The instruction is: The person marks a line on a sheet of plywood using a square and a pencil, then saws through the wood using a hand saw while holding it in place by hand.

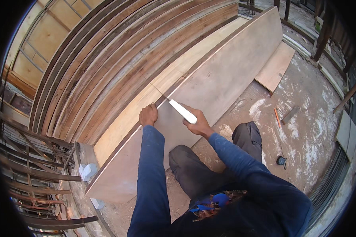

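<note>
A long grey-brown wooden panel [225, 75] stands on its long edge in front of my knees, leaning a little. My left hand [148, 115] is closed over its upper edge, fingers curled to the far side. Just to the right, my right hand [199, 122] grips the white handle [183, 111] of a handsaw. Its thin blade [158, 91] shows nearly edge-on and crosses the panel's upper edge, pointing away from me. Part of the blade's lower side is hidden behind the panel.
Several curved wooden boards [126, 71] stand behind a pale panel [122, 130]. On the dusty floor lie a small plank [276, 67], an orange pencil-like stick [277, 117], a hammer-like tool [290, 115] and a black tape measure [281, 161]. Dark rods [328, 181] run along the right.
</note>
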Tool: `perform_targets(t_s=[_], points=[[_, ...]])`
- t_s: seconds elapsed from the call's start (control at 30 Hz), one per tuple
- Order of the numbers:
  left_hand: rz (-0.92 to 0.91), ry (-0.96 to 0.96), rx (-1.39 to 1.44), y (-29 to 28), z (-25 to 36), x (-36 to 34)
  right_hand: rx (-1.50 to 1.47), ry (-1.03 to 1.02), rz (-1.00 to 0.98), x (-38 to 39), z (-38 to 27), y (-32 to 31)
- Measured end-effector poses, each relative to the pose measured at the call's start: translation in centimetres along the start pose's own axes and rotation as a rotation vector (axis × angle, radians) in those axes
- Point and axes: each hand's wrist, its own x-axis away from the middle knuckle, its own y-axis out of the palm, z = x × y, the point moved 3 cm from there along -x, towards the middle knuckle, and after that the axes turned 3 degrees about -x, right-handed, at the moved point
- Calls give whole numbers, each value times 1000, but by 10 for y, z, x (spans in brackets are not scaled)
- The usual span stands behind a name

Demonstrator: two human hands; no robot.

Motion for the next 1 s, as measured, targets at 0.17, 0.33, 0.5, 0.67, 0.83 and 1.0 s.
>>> perform_targets(t_s=[0.17,0.33,0.5,0.67,0.83,1.0], points=[[4,-23,28,11,-36,-9,85,98,-18,27,16,19],[-16,-21,10,15,-44,-24,73,206,-67,208,-38,-68],[-9,-45,-30,13,-37,-11,107,41,-19,119,-7,-36],[7,10,-2,2,-8,-6,11,-54,75,-21,26,16],[9,-22,18,17,-38,-16,132,84,-23,151,-8,-32],[23,-66,3,1,-58,-12,147,137,-79,217,-63,-67]])
